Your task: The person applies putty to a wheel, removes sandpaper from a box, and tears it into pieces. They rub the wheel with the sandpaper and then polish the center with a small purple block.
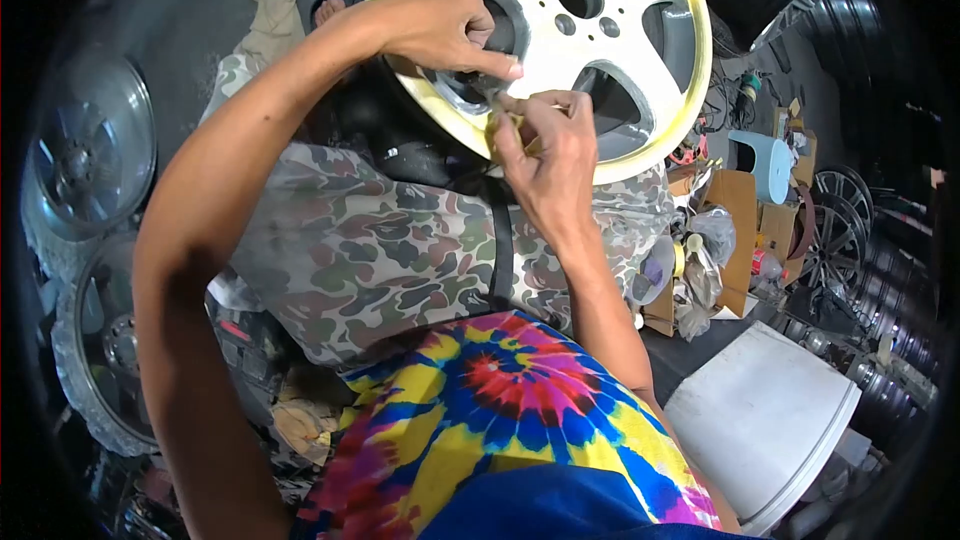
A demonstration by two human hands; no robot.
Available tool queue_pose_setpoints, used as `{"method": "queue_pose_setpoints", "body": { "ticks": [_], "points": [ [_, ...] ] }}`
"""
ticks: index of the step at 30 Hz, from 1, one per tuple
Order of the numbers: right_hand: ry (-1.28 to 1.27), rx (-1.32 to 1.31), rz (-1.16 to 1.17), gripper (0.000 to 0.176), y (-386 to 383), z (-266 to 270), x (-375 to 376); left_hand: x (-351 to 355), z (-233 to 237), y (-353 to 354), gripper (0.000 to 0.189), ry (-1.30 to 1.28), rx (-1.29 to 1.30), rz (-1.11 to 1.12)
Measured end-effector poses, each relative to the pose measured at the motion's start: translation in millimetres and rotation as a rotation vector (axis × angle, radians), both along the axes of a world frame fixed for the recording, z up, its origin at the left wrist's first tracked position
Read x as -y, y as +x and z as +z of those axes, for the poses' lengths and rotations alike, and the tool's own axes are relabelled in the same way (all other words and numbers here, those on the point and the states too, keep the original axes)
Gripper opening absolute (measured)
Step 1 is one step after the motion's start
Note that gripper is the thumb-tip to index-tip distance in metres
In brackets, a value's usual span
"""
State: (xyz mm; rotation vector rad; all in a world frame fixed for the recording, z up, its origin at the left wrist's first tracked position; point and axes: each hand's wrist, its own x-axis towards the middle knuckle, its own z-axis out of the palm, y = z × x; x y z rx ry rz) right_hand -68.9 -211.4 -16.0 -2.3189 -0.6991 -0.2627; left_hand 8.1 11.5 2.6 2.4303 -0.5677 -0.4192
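Observation:
A pale yellow five-spoke alloy wheel point(560, 52) leans in front of my knees, its face turned up toward me. My left hand point(445, 30) reaches over its left side, fingers curled and the thumb stretched toward a spoke edge. Just below, my right hand point(550, 145) is closed in a pinch at the lower rim. The fingertips of both hands nearly meet beside the lower-left window between spokes. A small greyish piece shows between them, too small and covered to name. Bare grey metal shows along the window edges.
Other wheels point(85, 155) stand at the left, one with plastic wrap around its edge. A white upturned bucket point(765, 420) is at lower right. Beyond it are cardboard boxes point(735, 230) with litter, a light blue stool point(765, 165) and dark rims point(840, 225).

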Motion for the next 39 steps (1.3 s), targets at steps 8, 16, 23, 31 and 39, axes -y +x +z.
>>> {"method": "queue_pose_setpoints", "body": {
  "ticks": [8, 16, 23, 31, 39],
  "points": [
    [0.202, -0.147, -0.115, 0.019, -12.9, 7.0, 32.8, -16.0, -23.0, 12.8, 0.019, -0.029, 0.114, 0.142],
    [0.238, -0.181, -0.210, 0.019, -81.4, 2.3, 96.3, -18.0, -38.0, 17.9, 0.024, -0.053, 0.050, 0.213],
    [0.224, -0.147, -0.113, 0.020, -137.7, -1.1, 112.0, -12.8, -44.0, 19.1, 0.037, 0.145, 0.267, 0.293],
    [0.286, -0.077, -0.081, 0.017, -156.0, -0.1, 110.3, -21.9, -53.2, 28.6, 0.027, 0.184, 0.364, 0.287],
    [0.257, -0.088, -0.025, 0.019, -161.3, -14.9, 104.2, -20.2, -49.5, 24.6, 0.017, 0.097, 0.274, 0.273]
  ]
}}
